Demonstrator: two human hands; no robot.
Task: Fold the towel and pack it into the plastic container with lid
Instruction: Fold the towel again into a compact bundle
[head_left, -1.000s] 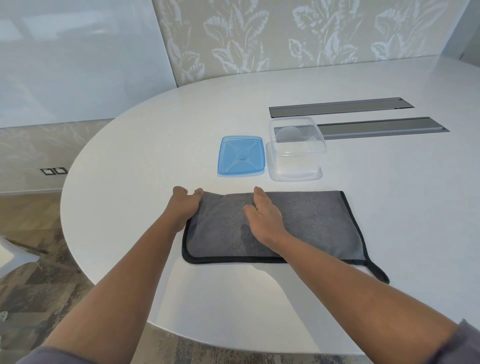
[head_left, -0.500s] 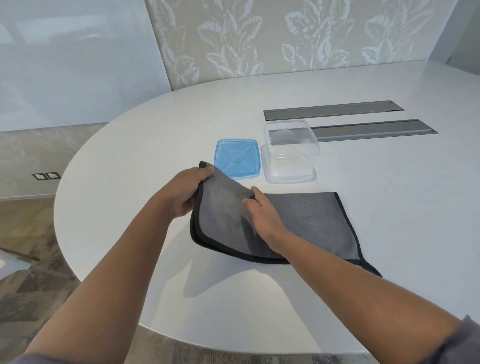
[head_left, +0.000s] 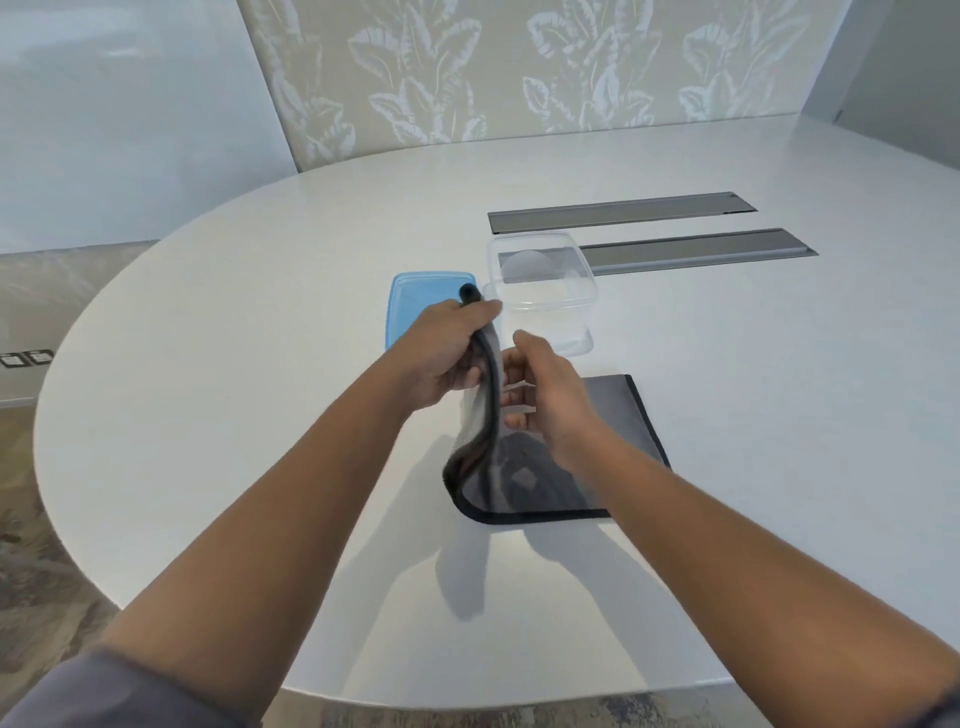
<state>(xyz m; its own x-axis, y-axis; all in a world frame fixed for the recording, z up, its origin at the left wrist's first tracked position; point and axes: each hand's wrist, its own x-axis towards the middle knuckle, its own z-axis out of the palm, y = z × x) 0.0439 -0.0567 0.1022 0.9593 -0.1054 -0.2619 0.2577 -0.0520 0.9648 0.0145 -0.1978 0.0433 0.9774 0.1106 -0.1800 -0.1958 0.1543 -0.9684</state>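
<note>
**Left end of towel lifted for the cross fold**

The left hand grips the left end of the grey towel and holds it raised above the table. A second ago that end lay flat on the table with the hand at its corner; half a second ago it was only partly raised. The lifted part now stands nearly on edge, hanging down in a curve to the part that rests flat.

The right hand has left the towel surface, where it was pressing. It now hovers just right of the raised edge, fingers loosely open, holding nothing.

The right half of the towel lies flat on the table, just in front of the clear plastic container. The container stands open and looks empty. The blue lid lies flat on the table, touching or just left of the container, partly hidden by the left hand.

Assessment: a further fold is under way and not yet laid down. Packing and lidding remain.
</note>
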